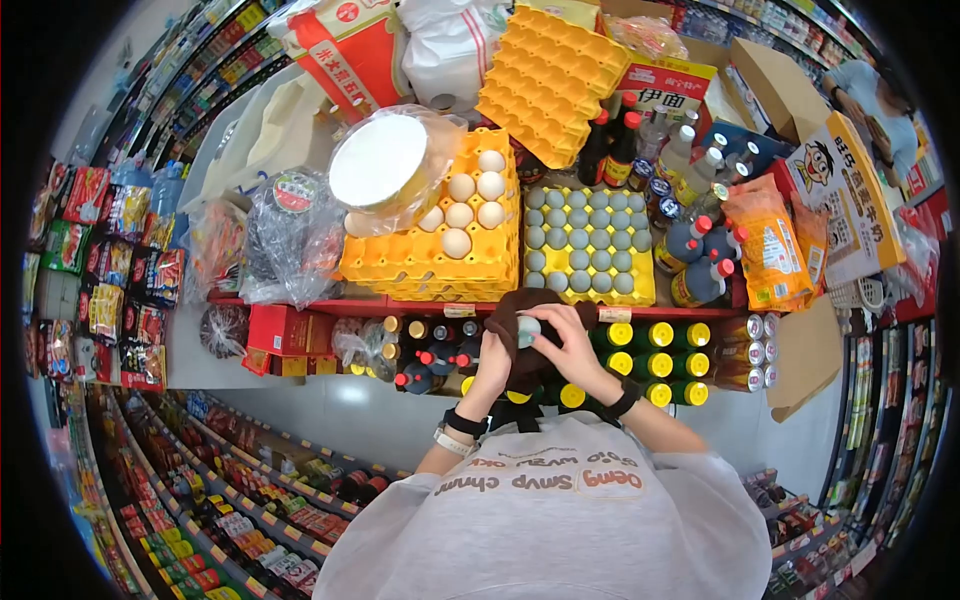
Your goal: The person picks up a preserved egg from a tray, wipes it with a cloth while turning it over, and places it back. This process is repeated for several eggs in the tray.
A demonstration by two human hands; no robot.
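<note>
A pale blue-green egg point(528, 328) is held between my hands, in front of the counter's edge. My right hand point(570, 348) has its fingers closed around the egg's right side. My left hand point(491, 362) grips a dark brown cloth point(520, 372), which wraps round the egg's left side and hangs below. Just beyond my hands lies a yellow egg tray point(640, 288) with rows of similar blue-grey eggs point(579, 238). To its left, a stack of orange egg trays point(430, 268) carries several pale eggs point(457, 243) on top.
A plastic-wrapped white round tub point(378, 160) sits on the orange stack. Empty orange trays point(548, 80) lean behind. Sauce bottles point(690, 245) and orange packets point(768, 240) stand right. Yellow-capped containers point(655, 363) fill the shelf below. Another person point(870, 110) is at far right.
</note>
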